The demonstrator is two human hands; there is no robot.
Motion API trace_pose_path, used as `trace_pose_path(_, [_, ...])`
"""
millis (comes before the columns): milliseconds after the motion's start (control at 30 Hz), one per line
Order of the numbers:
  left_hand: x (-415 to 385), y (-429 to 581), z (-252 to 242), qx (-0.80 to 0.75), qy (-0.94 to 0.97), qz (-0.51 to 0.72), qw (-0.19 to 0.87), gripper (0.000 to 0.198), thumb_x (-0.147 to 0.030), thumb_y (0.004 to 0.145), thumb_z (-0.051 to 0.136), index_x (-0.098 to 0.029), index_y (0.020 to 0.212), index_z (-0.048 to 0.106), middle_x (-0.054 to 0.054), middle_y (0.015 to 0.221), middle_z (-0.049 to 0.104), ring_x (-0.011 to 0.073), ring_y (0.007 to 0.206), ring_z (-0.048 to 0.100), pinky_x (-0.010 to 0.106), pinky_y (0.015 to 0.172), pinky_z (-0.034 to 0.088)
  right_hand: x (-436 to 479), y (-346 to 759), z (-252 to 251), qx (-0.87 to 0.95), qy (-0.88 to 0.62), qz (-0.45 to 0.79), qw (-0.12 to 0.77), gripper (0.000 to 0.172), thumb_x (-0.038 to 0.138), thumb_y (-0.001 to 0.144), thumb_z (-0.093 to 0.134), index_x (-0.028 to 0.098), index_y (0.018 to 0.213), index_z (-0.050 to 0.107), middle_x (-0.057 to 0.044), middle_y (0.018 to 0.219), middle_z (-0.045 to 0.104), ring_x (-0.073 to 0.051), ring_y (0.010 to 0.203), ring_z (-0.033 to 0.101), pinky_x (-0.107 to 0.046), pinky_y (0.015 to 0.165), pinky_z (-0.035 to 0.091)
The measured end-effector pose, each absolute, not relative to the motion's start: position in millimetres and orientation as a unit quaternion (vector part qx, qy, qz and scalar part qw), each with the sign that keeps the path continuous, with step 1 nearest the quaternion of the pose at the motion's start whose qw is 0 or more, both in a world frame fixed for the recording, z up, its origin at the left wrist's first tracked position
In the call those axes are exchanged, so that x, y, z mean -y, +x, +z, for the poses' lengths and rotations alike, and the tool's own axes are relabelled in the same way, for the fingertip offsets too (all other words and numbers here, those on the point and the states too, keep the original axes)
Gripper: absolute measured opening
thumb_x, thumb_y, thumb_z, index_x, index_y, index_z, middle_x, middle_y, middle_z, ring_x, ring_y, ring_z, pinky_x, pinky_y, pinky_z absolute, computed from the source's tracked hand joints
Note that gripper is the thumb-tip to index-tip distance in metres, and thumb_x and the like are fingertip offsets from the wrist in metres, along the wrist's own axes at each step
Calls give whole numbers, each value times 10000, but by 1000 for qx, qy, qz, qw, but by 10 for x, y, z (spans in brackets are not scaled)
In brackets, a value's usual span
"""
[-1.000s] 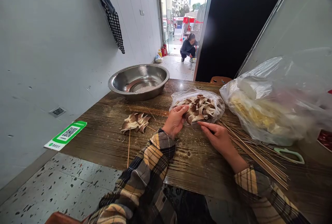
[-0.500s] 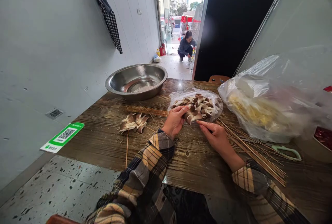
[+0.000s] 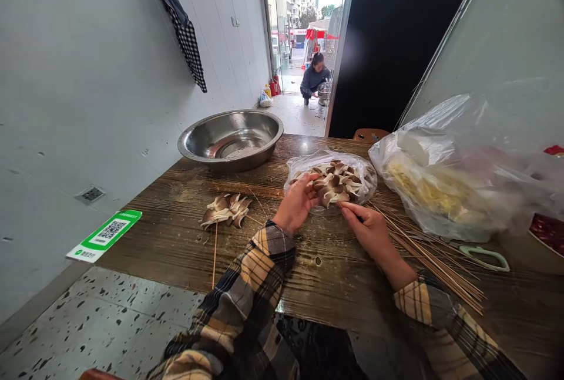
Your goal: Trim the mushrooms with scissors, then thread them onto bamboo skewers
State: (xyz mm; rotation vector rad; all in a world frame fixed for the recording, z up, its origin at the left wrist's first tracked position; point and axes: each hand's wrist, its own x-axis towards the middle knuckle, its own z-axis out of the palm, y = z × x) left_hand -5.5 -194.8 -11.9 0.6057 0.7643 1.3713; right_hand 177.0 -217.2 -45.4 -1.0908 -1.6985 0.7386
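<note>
My right hand [image 3: 369, 236] pinches a thin wooden skewer [image 3: 342, 206], most of it hidden by the fingers. Brown-and-white oyster mushroom pieces [image 3: 329, 195] sit at the skewer's far tip, just in front of a clear plastic bag [image 3: 368, 175] of more mushrooms. Beside them, at the bag's near left edge, my left hand [image 3: 296, 204] has its fingers stretched toward the mushrooms and apart, with nothing visibly gripped. To the left lie threaded mushrooms [image 3: 225, 211] with bare skewer ends [image 3: 215, 256] sticking out.
A wide steel basin [image 3: 231, 139] stands at the table's back left. Loose skewers [image 3: 434, 265] lie to the right, near green-handled scissors [image 3: 484, 255] and a large plastic bag [image 3: 432, 186] with yellow food. A green QR card [image 3: 106, 236] is at the left edge. Someone squats [image 3: 314, 79] by the doorway.
My left fingers have loosened from the mushroom and spread toward the bag. My right hand still pinches the skewer, almost in place. The squatting person now has a metal pot in front.
</note>
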Motion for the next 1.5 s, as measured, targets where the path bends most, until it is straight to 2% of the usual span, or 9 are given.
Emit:
trace_pose_path(100, [1932,-140,-79,-350,262,621,651,373,-457,861,574,-111,988,630,130,907,708,167,766,676,304,749,545,2121,1824,-466,657,-476,323,487,344,390,846,567,169,1037,749,-22,695,721,-167,596,619,-283,580,495])
trace_pose_path(200, [1926,-170,-66,-366,267,626,634,374,-461,888,527,-111,983,620,141,932,709,162,745,676,299,737,544,2095,1847,-472,633,-473,355,499,367,401,842,575,149,1052,740,25,547,581,-115,496,486,-243,494,399])
trace_pose_path(467, [1915,-143,-114,-382,285,620,623,318,-412,869,566,-107,927,636,115,859,701,148,703,662,277,690,535,2111,1862,-446,632,-461,383,490,365,404,835,596,145,1050,739,42,535,497,-103,505,426,-239,497,339])
trace_pose_path(767, [1840,-165,-234,-445,396,636,490,186,-283,770,674,-120,859,665,56,770,671,101,610,596,223,609,473,2014,1994,-420,599,-475,337,550,361,404,837,597,144,1043,740,41,538,515,-105,513,441,-247,521,347])
trace_pose_path(867, [1796,-169,-292,-498,476,601,406,100,-235,752,670,-150,798,694,43,748,661,123,626,593,233,622,450,2034,1974,-397,611,-473,335,539,361,400,833,593,147,1044,741,39,537,523,-107,509,451,-241,500,345])
trace_pose_path(933, [1772,-185,-319,-537,556,561,297,72,-196,759,645,-175,776,712,54,781,670,166,728,614,277,719,458,2047,1962,-382,614,-475,335,534,361,400,831,590,149,1042,742,32,557,546,-106,512,462,-237,497,353])
trace_pose_path(1067, [1761,-203,-345,-554,714,415,105,234,-138,814,534,-207,935,722,79,1029,692,235,1004,575,371,941,400,2059,1943,-362,611,-478,343,529,361,406,823,590,149,1021,749,17,576,578,-107,514,475,-232,488,367])
trace_pose_path(1233, [1783,-160,-348,-547,791,273,10,299,-211,894,455,-228,1077,691,69,1100,686,241,1036,516,384,942,365,2078,1910,-342,615,-476,349,523,366,407,819,586,138,1001,755,18,526,567,-109,484,462,-229,466,362])
trace_pose_path(1500, [1816,-163,-290,-591,770,228,-71,269,-221,892,448,-216,900,717,108,958,659,266,971,484,409,881,342,2090,1899,-307,608,-473,357,528,368,402,805,598,129,995,754,17,533,567,-106,487,460,-231,473,369])
